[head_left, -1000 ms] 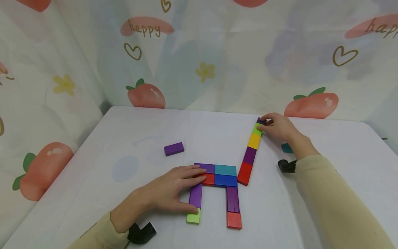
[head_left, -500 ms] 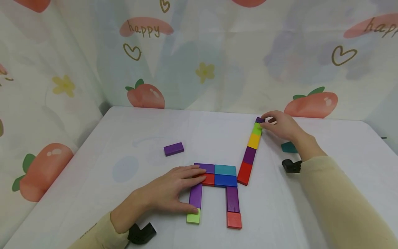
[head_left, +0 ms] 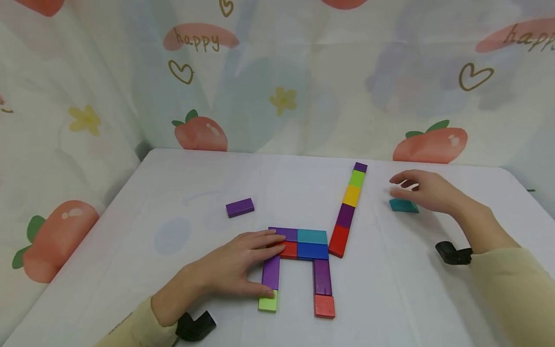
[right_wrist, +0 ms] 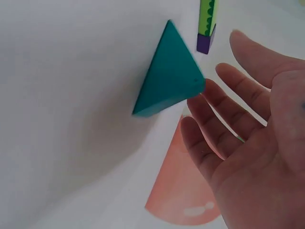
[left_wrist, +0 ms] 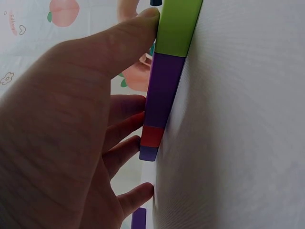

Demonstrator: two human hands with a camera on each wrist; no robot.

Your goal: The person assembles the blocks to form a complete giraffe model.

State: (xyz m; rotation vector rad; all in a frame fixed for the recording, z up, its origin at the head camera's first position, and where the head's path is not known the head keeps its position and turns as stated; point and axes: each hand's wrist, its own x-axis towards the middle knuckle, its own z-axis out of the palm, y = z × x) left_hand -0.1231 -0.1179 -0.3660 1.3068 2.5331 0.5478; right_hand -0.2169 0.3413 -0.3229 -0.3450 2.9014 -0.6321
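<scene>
My left hand (head_left: 230, 265) rests with extended fingers on the left side of a flat figure made of coloured blocks. Its fingertips lie on a purple block (head_left: 289, 234) and a red block (head_left: 289, 249), and its thumb is at a lime green block (left_wrist: 178, 28). Teal (head_left: 312, 236) and blue (head_left: 313, 251) blocks form the figure's right half. Two legs come down from it, the right one purple (head_left: 323, 277) over red (head_left: 324, 306). My right hand (head_left: 435, 192) hovers, fingers loosely bent and holding nothing, right by a teal triangular block (right_wrist: 171, 71).
From the figure's right corner a slanted row of red (head_left: 339, 241), purple, yellow (head_left: 351, 196), green and purple blocks runs toward the table's back edge. A loose purple block (head_left: 240, 207) lies behind the figure. Black wrist devices (head_left: 453, 253) sit at both wrists. A printed curtain (head_left: 282, 58) hangs behind.
My right hand has left the purple block at the top of the slanted row and moved right to the teal triangular block. My left hand has stayed in place.
</scene>
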